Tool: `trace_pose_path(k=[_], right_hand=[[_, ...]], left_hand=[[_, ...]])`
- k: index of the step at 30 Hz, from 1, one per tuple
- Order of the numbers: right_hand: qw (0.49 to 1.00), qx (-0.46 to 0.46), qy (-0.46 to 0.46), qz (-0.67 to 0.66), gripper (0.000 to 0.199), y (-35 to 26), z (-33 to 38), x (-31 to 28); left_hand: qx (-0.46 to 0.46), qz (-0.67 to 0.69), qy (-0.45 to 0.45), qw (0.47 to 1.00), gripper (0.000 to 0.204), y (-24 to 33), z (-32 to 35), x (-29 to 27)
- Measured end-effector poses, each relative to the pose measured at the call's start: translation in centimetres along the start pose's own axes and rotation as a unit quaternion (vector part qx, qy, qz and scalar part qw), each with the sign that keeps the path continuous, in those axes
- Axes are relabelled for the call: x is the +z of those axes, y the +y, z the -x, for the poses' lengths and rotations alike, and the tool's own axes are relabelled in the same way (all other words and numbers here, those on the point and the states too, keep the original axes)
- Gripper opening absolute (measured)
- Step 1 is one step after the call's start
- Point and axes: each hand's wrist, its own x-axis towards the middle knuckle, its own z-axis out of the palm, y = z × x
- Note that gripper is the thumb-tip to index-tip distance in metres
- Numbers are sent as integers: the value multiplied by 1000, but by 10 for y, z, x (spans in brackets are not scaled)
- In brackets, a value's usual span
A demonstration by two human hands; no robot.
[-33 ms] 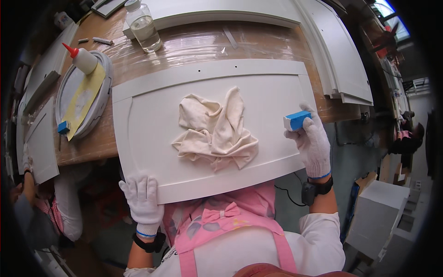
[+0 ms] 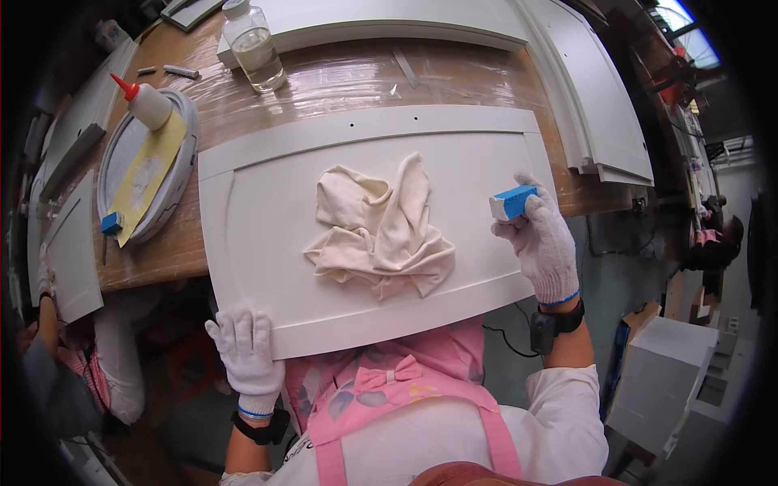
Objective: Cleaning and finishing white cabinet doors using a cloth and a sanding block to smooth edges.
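In front of me lies a white framed panel [image 2: 271, 243] with two small dark holes in its far rail. A crumpled cream cloth [image 2: 381, 231] rests on its middle. My left hand [image 2: 247, 348], in a white knit glove, lies with fingers stretched out flat at the panel's near left corner. Over the panel's right side, my gloved right hand [image 2: 541, 243] grips a small blue block [image 2: 513, 202] with a whitish end, between thumb and fingers. The block is held up and seems apart from the panel.
On the plastic-covered table [image 2: 348, 81] stand a glass bottle of clear liquid [image 2: 258, 57] and a white squeeze bottle with red tip [image 2: 150, 105] on a round lid [image 2: 185, 154], beside a yellow strip [image 2: 150, 174] and another blue block [image 2: 112, 223]. White panels [image 2: 583, 89] line the far edge. A co-worker's arm [image 2: 50, 324] is at left.
My right hand has shifted slightly left and up with the blue block, which is turned a little. My left hand has slid marginally left. The cloth and panel look practically the same.
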Motion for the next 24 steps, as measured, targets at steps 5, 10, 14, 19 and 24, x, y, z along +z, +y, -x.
trace_pose_path(k=[5,10,14,19,24], right_hand=[[987,102,-68,-105,47,2,-65,51],[977,170,-74,-106,48,6,-86,70],[977,179,-76,-90,50,12,-99,77],[989,144,-40,-5,42,15,-122,73],[974,34,-24,223,36,5,-142,81]], left_hand=[[-198,197,64,958,72,-21,42,17],[-314,780,66,538,85,-25,62,12],[-415,815,64,399,95,-32,44,8],[-363,752,5,551,82,-44,49,32],[-385,726,-26,570,71,-43,48,30]])
